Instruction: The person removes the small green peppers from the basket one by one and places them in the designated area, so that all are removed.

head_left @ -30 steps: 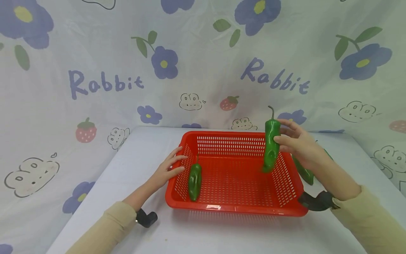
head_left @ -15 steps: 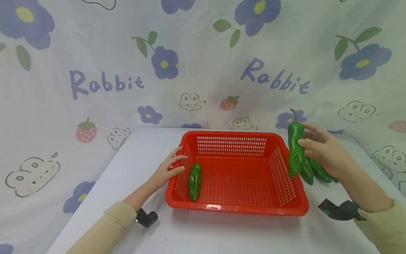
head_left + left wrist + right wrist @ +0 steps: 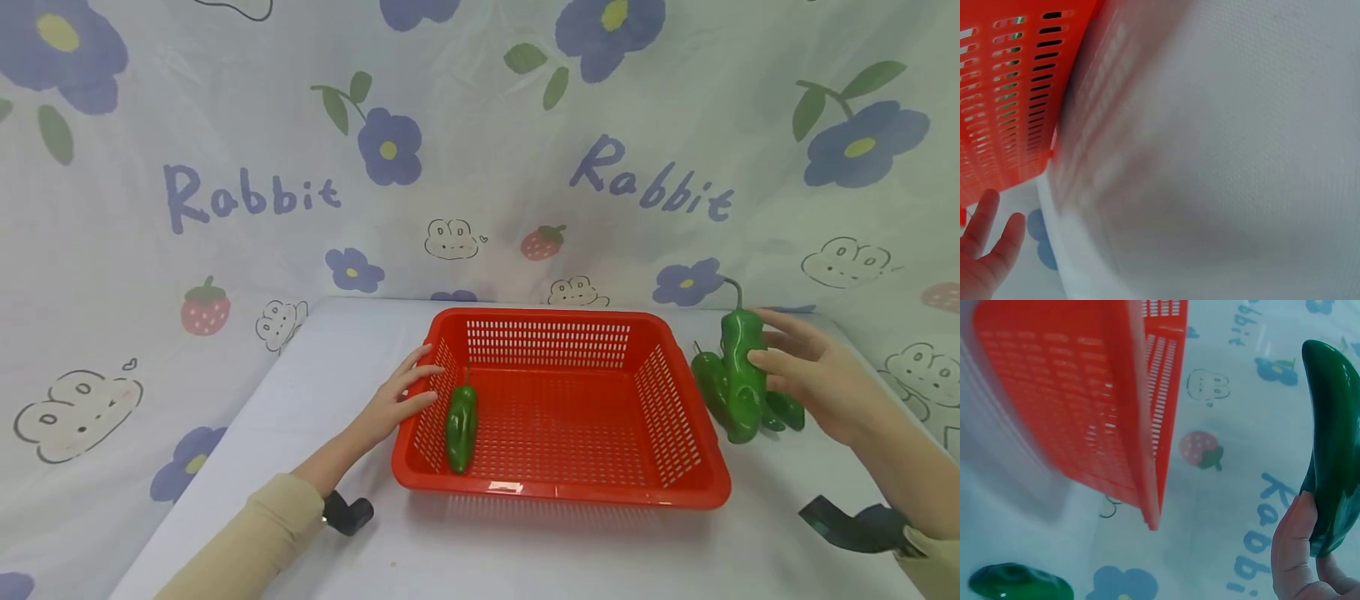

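One green pepper (image 3: 742,385) hangs stem-up, pinched in the right grip (image 3: 821,382); other peppers (image 3: 708,375) lie behind it. Left of that grip, red basket (image 3: 555,493); left grip (image 3: 393,402) rests on it, fingers spread.

A white cloth (image 3: 480,167) is hanging behind and beside a white tabletop (image 3: 570,554) — purple flowers (image 3: 390,148), red strawberries (image 3: 205,312), outlined rabbit faces (image 3: 452,242) and the lettering "Rabbit" (image 3: 247,197) are patterning its folds — while diffuse light is falling and soft-edged shadows (image 3: 1154,219) are lying across the tabletop.
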The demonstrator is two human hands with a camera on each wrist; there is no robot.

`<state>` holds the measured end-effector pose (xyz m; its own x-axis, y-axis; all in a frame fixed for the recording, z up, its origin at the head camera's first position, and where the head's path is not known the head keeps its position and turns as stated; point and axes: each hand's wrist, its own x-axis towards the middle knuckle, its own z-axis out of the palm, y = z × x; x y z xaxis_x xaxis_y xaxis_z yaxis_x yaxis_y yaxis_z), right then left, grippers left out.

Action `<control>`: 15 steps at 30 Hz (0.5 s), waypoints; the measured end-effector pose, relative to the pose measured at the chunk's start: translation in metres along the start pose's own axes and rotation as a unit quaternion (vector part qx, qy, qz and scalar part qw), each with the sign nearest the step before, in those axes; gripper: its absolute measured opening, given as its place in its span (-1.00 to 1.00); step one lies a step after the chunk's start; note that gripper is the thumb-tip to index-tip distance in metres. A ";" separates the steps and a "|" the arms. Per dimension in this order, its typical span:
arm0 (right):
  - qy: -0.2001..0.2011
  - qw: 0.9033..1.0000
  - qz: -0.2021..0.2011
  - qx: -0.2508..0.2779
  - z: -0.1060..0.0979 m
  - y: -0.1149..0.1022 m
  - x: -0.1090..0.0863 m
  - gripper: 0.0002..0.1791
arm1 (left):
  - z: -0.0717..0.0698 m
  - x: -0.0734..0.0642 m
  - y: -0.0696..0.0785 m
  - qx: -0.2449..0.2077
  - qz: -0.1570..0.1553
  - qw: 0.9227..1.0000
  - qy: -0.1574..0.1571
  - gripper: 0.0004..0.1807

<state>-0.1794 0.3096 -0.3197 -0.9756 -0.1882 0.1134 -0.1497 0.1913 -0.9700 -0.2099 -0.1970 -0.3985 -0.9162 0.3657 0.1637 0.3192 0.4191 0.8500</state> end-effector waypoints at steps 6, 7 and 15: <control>-0.003 1.000 -0.003 -0.017 -0.009 0.012 -0.008 -0.44 | 0.000 0.000 -0.001 -0.001 -0.003 1.000 0.002 -0.54; -0.002 1.000 0.001 -0.018 -0.010 0.014 -0.010 -0.43 | 0.000 0.000 -0.002 -0.001 -0.003 1.000 0.002 -0.54; 0.034 0.995 0.024 -0.085 -0.019 0.030 -0.024 -0.32 | 0.001 0.001 -0.003 -0.001 0.003 1.000 0.003 -0.55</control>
<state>-0.1639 0.3377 -0.3476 -0.9902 -0.1094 0.0872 -0.1213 0.3609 -0.9247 -0.2117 -0.1967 -0.4008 -0.9156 0.3638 0.1711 0.3240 0.4158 0.8498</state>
